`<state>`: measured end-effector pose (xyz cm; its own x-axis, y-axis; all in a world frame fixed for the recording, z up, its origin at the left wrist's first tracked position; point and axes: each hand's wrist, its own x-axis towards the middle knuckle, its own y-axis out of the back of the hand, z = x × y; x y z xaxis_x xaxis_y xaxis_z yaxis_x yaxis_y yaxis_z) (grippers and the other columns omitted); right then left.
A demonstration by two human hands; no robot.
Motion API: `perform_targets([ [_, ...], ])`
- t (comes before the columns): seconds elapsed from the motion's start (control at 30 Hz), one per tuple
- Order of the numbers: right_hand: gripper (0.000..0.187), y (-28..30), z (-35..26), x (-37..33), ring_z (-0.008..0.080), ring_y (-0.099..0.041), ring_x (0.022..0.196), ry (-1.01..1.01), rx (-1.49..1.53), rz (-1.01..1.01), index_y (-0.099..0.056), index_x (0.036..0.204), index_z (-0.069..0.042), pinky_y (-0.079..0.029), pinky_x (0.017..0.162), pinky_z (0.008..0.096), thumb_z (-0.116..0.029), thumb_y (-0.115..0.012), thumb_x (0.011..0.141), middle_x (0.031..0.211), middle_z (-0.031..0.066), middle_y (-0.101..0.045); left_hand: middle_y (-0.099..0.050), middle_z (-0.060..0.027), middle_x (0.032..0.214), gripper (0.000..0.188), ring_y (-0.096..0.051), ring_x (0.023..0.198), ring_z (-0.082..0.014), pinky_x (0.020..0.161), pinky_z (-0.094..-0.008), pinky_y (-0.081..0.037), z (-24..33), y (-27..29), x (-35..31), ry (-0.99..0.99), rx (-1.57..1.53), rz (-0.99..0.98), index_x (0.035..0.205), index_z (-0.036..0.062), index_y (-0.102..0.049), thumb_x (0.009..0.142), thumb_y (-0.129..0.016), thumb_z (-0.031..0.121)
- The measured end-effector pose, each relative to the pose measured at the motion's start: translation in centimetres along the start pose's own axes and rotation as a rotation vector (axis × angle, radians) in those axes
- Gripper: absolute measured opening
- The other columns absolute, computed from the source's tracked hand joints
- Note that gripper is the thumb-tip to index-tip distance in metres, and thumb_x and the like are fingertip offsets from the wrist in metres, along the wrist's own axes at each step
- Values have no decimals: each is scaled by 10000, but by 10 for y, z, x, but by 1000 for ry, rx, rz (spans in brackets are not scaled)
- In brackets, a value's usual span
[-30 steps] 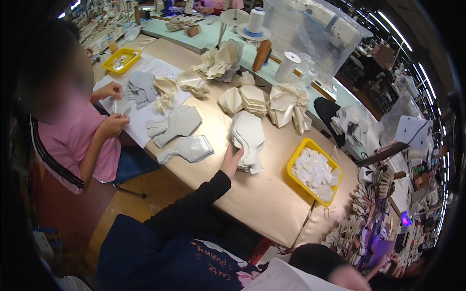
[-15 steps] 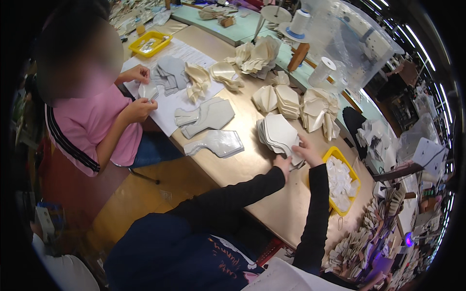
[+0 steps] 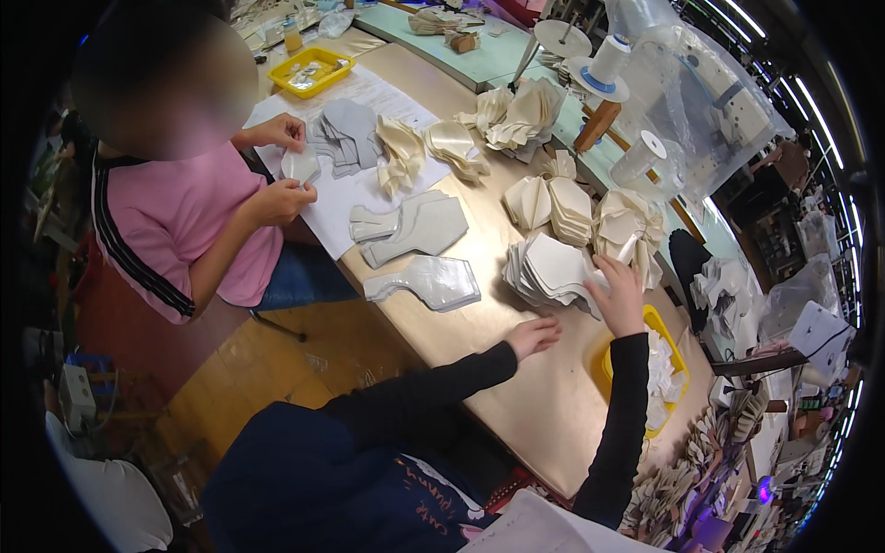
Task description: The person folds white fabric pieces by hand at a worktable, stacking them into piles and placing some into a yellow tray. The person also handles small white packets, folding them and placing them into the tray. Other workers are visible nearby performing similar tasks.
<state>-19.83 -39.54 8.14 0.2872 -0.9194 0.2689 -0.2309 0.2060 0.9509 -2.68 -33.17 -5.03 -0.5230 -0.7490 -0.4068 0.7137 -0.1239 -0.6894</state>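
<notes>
A stack of cream-white cut shoe-part pieces (image 3: pixel 551 267) lies on the table in front of me, its layers slightly fanned. My right hand (image 3: pixel 621 295) is at the right end of this stack, fingers apart and touching its edge. Nearer to me, my left hand (image 3: pixel 535 337) hovers just off the stack with fingers stretched out and nothing in them. Left of the stack lie a shiny grey cut piece (image 3: pixel 429 281) and a pile of matt grey pieces (image 3: pixel 419 227). More cream bundles (image 3: pixel 570 210) stand just behind.
Beside my right forearm sits a yellow basket (image 3: pixel 683 369) of white scraps. Across to the left, a person in a pink shirt (image 3: pixel 184 230) holds a small pale piece (image 3: pixel 300 164). A yellow tray (image 3: pixel 343 66) and thread cones (image 3: pixel 608 63) are farther back.
My left hand has let go of the stack and drawn back toward me. My right hand has shifted up along the stack's right edge. The whole view has shifted slightly.
</notes>
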Motion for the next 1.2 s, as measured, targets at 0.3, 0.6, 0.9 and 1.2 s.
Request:
perform_targets([
  [0.3, 638, -13, -17, -16, 316, -597, 926, -139, 293, 60, -562, 1318, -76, -464, 810, 434, -198, -788, 734, 991, 110, -616, -636, -104, 1188, 268, -617, 1126, -167, 977, -295, -487, 1, 32, -60, -161, 354, -289, 1241, -32, -574, 1022, -498, 104],
  [0.6, 404, 13, -39, -40, 282, -622, 831, -244, 464, 291, -664, 1176, -41, -506, 750, 356, -87, -749, 784, 933, 119, -615, -616, -114, 1219, 277, -605, 1137, -181, 987, -304, -478, 11, 28, -62, -100, 323, -271, 1258, -23, -556, 1022, -500, 111],
  [0.9, 368, 10, -93, -176, 190, -617, 787, -418, 920, 235, -640, 1219, -25, -532, 710, 296, -1, -682, 855, 903, 95, -584, -592, -107, 1249, 429, -589, 1132, -191, 976, -310, -479, 16, 24, -67, -100, -127, -169, 1364, 18, -472, 963, -605, 94],
  [1.2, 344, -4, -101, -247, 213, -632, 862, -552, 870, 243, -649, 1194, -18, -507, 793, 299, 3, -672, 851, 1004, 110, -639, -676, -80, 1092, 336, -626, 983, -112, 881, -240, -486, 18, 5, -77, -168, 508, -152, 1206, -39, -583, 902, -693, 50],
])
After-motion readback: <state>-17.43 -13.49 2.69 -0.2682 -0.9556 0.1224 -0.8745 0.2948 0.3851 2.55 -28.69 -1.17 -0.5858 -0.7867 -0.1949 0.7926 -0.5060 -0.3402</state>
